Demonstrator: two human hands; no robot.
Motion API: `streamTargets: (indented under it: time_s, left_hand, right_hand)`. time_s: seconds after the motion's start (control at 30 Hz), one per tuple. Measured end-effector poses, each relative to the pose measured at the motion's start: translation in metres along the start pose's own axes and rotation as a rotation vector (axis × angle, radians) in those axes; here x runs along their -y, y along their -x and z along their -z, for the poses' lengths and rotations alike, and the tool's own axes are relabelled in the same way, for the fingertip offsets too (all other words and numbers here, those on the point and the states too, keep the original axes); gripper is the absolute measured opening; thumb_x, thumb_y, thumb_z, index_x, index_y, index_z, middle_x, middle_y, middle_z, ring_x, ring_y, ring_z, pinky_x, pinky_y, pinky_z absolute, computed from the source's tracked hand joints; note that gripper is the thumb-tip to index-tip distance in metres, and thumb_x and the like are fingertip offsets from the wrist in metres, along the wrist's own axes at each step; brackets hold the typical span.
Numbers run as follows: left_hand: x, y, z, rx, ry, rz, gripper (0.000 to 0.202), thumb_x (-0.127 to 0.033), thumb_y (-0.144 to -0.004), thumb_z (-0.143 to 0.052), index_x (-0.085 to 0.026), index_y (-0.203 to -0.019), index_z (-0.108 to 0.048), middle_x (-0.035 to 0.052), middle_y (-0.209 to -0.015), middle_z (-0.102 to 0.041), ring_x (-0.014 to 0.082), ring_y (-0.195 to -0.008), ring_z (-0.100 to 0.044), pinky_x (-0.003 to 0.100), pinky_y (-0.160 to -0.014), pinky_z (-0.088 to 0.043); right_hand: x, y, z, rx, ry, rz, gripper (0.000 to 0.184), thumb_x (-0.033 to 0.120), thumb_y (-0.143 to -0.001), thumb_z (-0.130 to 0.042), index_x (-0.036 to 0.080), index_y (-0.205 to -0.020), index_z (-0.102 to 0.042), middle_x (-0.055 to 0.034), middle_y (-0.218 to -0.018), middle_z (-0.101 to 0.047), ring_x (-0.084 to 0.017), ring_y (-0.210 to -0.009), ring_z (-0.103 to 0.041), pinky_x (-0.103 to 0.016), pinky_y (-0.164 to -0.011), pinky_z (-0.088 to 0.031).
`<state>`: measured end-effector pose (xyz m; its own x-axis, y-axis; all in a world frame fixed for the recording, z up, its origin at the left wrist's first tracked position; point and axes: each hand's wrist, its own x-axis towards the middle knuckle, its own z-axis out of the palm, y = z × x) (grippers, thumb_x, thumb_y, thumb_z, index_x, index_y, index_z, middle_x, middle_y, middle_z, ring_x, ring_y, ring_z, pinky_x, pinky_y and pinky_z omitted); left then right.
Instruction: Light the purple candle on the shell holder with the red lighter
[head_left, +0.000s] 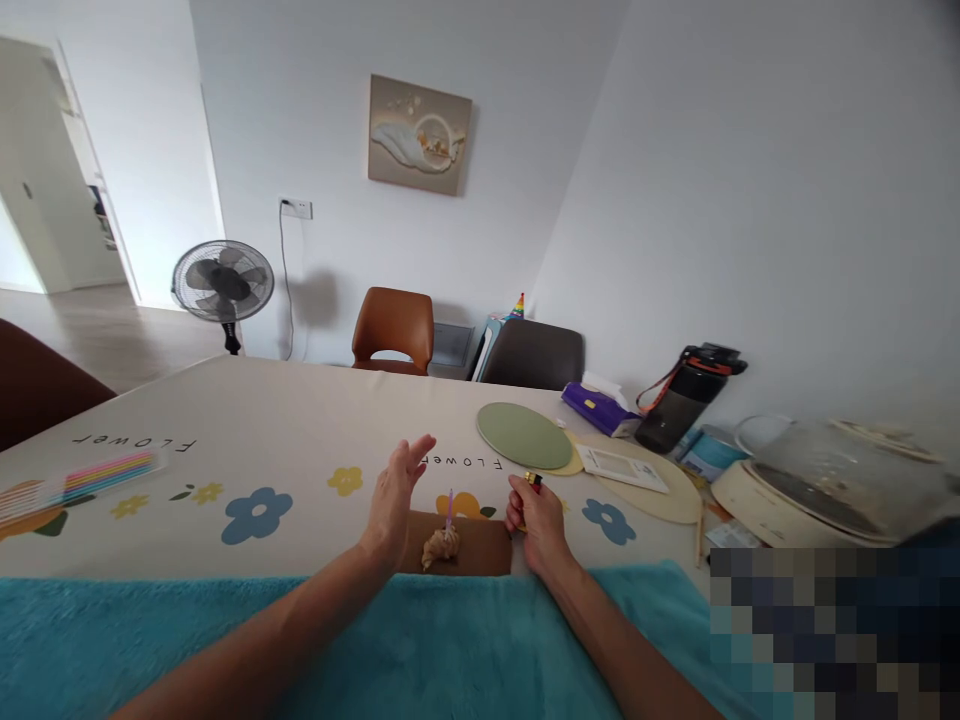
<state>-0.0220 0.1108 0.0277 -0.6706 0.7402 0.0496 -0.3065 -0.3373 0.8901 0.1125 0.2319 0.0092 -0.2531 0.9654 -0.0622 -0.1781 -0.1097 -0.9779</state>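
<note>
A thin purple candle (450, 508) stands upright in a knobbly tan lump that looks like a ginger root (441, 547). The lump rests on a brown board (484, 550) at the near side of the table. To its left, my left hand (394, 500) is raised with the fingers stretched out and the palm turned toward the candle, apart from it. On the other side my right hand (538, 518) is closed around a lighter (533, 480), its metal top showing above the fist. I can make out no flame on the lighter or the candle.
A teal towel (465, 640) covers the near edge. At right are a green oval mat (525, 435), a purple tissue pack (598, 408), a black bottle (686, 395) and a lidded cooker (817, 490). Colourful sticks (112, 475) lie left; a fan (223, 282) stands beyond.
</note>
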Motion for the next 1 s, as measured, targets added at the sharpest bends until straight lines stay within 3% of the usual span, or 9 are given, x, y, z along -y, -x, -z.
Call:
streamTargets:
  time_s: [0.13, 0.3, 0.53, 0.73, 1.0]
  left_hand:
    - [-0.003, 0.0, 0.0, -0.002, 0.019, -0.012, 0.047, -0.047, -0.091, -0.032, -0.017, -0.113, -0.062, 0.008, -0.13, -0.057, 0.0218, -0.128, -0.043, 0.038, -0.111, -0.027]
    - [-0.006, 0.002, -0.001, 0.02, 0.021, -0.013, 0.047, -0.048, -0.091, -0.033, -0.019, -0.113, -0.062, 0.0066, -0.131, -0.057, 0.0211, -0.128, -0.043, 0.037, -0.111, -0.027]
    - [-0.002, 0.001, -0.001, 0.002, 0.019, -0.027, 0.046, -0.05, -0.089, -0.036, -0.019, -0.111, -0.063, 0.0079, -0.129, -0.058, 0.0235, -0.126, -0.045, 0.04, -0.109, -0.03]
    - [-0.001, 0.001, -0.002, -0.004, 0.016, -0.037, 0.046, -0.049, -0.089, -0.036, -0.019, -0.109, -0.064, 0.0082, -0.127, -0.059, 0.0239, -0.125, -0.047, 0.04, -0.107, -0.032]
    - [-0.002, 0.002, -0.002, -0.003, -0.014, -0.016, 0.047, -0.05, -0.088, -0.035, -0.02, -0.111, -0.064, 0.0083, -0.127, -0.059, 0.0253, -0.124, -0.048, 0.041, -0.106, -0.032]
  right_hand:
    - [0.012, 0.006, 0.002, 0.064, -0.061, -0.007, 0.034, 0.043, -0.068, -0.062, 0.02, -0.057, -0.04, 0.0075, -0.043, -0.039, -0.006, -0.031, -0.034, -0.02, -0.031, -0.029]
    - [0.027, 0.015, 0.003, 0.18, -0.176, -0.156, 0.045, 0.058, -0.079, -0.042, 0.02, -0.057, -0.044, 0.0065, -0.04, -0.036, -0.008, -0.028, -0.029, -0.022, -0.03, -0.026]
    - [0.041, 0.03, -0.007, 0.244, -0.053, -0.146, 0.04, 0.051, -0.081, -0.041, 0.019, -0.055, -0.044, 0.0032, -0.039, -0.044, -0.008, -0.027, -0.031, -0.022, -0.031, -0.023]
    - [0.043, 0.044, -0.02, 0.329, 0.12, -0.162, 0.041, 0.05, -0.081, -0.041, 0.019, -0.053, -0.046, 0.0055, -0.036, -0.035, -0.007, -0.028, -0.024, -0.021, -0.03, -0.023]
    - [0.041, 0.051, -0.035, 0.339, 0.272, -0.108, 0.044, 0.051, -0.082, -0.037, 0.019, -0.052, -0.044, 0.0049, -0.035, -0.034, -0.006, -0.027, -0.024, -0.02, -0.029, -0.019]
